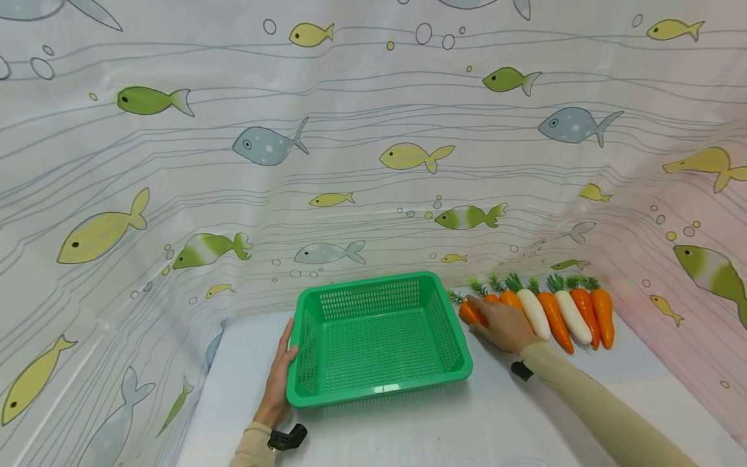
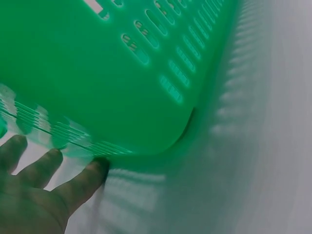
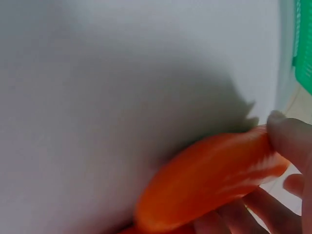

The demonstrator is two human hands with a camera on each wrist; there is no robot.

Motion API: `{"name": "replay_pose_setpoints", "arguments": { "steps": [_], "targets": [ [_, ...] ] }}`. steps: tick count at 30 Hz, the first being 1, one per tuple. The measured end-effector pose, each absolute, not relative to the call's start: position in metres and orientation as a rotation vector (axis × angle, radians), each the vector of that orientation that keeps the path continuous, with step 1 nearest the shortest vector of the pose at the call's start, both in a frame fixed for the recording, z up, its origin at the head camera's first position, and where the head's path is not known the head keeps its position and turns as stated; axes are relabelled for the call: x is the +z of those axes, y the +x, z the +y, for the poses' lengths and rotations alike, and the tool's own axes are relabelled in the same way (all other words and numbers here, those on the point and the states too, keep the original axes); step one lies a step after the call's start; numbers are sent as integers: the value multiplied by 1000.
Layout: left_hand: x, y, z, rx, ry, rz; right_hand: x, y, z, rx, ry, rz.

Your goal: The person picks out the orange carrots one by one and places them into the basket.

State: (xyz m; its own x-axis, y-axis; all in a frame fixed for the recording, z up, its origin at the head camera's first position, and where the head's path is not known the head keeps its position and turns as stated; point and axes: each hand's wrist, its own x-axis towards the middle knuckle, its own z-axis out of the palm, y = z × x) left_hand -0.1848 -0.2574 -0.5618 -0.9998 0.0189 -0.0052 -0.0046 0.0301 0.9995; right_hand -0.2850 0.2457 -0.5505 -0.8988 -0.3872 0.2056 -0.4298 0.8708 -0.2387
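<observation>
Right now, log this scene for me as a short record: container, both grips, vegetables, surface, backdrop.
Container: green slotted basket, left of the vegetables
Left grip: touching the basket's left side
Right grip: holding the leftmost orange carrot
Row: other orange carrots, two white radishes, leafy ends farthest from the person
Surface: white table
Backdrop: fish-print sheet

Beige sleeves [image 1: 601, 401]; black strap [image 1: 278, 442] with blocky device [image 1: 298, 434], left wrist; dark right-wrist device [image 1: 521, 371], probably similar.
</observation>
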Motion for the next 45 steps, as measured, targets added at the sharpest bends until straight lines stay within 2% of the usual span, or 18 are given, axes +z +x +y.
{"name": "replay_pose_setpoints", "arguments": {
  "steps": [10,15,23,45],
  "targets": [
    [-561,-185,-257,2208,52,2201,-549,-289,243,506,669,-2963],
    [-562,-185,-257,2204,41,2194,-550,-294,245,755,596,-3015],
    [-563,-187,-254,2218,35,2171,-530,-296,251,1133,509,-3034],
    [-565,-190,-230,2247,22,2167,-494,-304,271,1619,434,-3003]
  ]
}}
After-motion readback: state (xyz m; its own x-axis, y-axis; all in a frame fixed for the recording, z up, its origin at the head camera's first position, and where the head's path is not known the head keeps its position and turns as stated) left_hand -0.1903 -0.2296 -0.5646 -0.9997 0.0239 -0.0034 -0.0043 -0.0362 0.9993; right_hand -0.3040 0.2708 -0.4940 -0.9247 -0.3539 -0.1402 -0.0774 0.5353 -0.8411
